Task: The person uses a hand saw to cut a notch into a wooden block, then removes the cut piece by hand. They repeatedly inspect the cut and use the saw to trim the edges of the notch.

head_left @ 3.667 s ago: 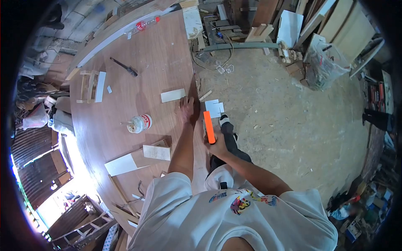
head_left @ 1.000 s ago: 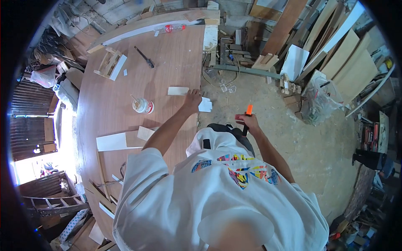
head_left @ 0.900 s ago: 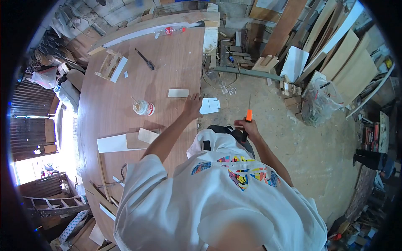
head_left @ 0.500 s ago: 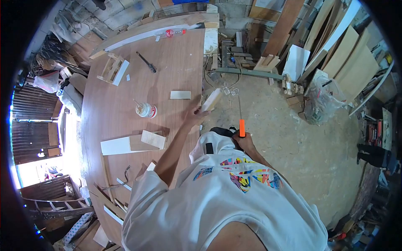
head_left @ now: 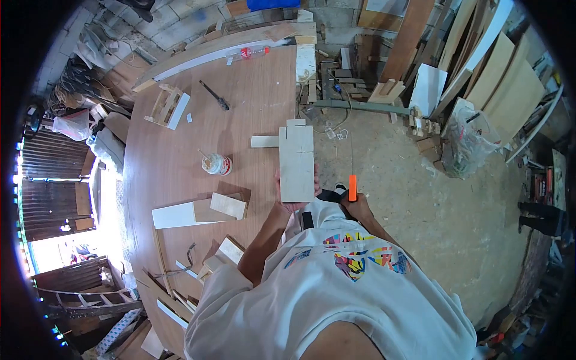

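Observation:
My left hand point(head_left: 290, 205) grips a pale wooden piece point(head_left: 297, 171) from below, fingers showing at both sides; its broad face is turned up and dark lines cross its upper part. The piece is over the table's right edge and overlaps a small white block point(head_left: 263, 141). Beyond the edge, to the right, my right hand point(head_left: 358, 207) is closed round the orange handle of a thin-bladed tool point(head_left: 353, 188). A jar with a red-and-white label point(head_left: 216, 164) stands left of the wooden piece.
The brown table point(head_left: 180, 144) bears a small wooden frame point(head_left: 167, 107), a dark tool point(head_left: 214, 95), a plastic bottle point(head_left: 250, 53) and a white board point(head_left: 174, 214). Boards point(head_left: 408, 42) lean at the back right near a clear plastic bag point(head_left: 471, 144). A person's dark-clothed legs point(head_left: 540, 219) show far right.
The wooden piece in my left hand has turned from a slanted, edge-on position to show its broad face, and moved nearer to my body. My right hand keeps hold of the orange handle.

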### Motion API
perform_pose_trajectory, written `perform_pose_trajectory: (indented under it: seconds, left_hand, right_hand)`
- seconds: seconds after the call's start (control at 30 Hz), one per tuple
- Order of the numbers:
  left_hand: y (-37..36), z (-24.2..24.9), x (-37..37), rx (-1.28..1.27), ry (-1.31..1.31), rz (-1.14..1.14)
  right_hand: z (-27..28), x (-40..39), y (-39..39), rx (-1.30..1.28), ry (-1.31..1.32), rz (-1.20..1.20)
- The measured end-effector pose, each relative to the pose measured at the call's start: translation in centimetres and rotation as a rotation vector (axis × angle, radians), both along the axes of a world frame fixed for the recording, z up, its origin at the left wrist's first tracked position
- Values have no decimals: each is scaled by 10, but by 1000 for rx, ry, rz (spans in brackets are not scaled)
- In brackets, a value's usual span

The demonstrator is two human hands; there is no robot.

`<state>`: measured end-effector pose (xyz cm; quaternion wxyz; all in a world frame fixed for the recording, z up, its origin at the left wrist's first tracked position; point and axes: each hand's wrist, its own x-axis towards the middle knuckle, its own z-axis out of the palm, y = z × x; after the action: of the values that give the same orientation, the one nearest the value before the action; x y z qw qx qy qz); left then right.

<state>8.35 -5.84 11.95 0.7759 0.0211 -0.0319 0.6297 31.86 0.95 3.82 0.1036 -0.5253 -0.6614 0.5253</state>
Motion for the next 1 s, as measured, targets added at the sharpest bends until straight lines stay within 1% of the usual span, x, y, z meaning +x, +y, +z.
perform_pose_trajectory:
  seconds: [0.1, 0.17, 0.23, 0.3, 0.37, 0.4, 0.43, 0.47, 0.5, 0.53, 0.6, 0.63, 0.7, 0.73, 0.8, 0.83, 0.9, 0.93, 1.0]
  left_hand:
    - [4, 8, 3, 22, 32, 51]
    - [10, 8, 0, 168, 318, 173]
    - [13, 19, 1, 205, 311, 175]
    - [15, 37, 0, 245, 302, 176]
    - [17, 59, 0, 166, 524, 286]
    - [19, 42, -6, 172, 525, 286]
    - [20, 9, -16, 80, 616, 331]
    - [22, -9, -22, -13, 706, 377]
    - [27, 16, -18, -32, 713, 438]
    - [30, 17, -17, -26, 714, 441]
    - [34, 20, -15, -98, 629, 556]
    - [35, 37, -12, -93, 630, 559]
    - [32, 67, -7, 19, 175, 485]
    - [34, 66, -6, 22, 180, 489]
    - [37, 68, -1, 149, -15, 477]
    - [35, 73, 1, 151, -12, 477]
    - [29, 84, 8, 223, 71, 398]
    - [25, 77, 5, 223, 72, 396]
    - [14, 42, -8, 153, 266, 207]
  right_hand:
    - [-1, 1, 0, 5, -9, 6]
    - [6, 1, 1, 6, -2, 8]
    - [19, -1, 3, -48, -28, -2]
    - [20, -4, 2, -32, -7, -29]
    - [19, -4, 3, -14, 13, -61]
    - [17, -3, 4, -26, 5, -50]
    - [15, -2, 4, -39, -4, -38]
    - [15, -1, 4, -36, -3, -38]
    - [15, 0, 5, -17, -17, -29]
    - [15, -1, 7, 4, -29, -19]
    - [17, -1, 7, 6, -40, -33]
    - [16, 0, 6, 1, -52, -48]
    - [10, 2, 6, 2, -60, -50]
    - [6, 2, 6, 1, -68, -54]
    - [4, 3, 4, -3, -58, -62]
    - [7, 3, 3, -7, -55, -75]
    - [12, 4, 1, -21, -45, -83]
    - [14, 3, 0, -37, -38, -90]
    - [18, 3, -2, -33, -23, -100]
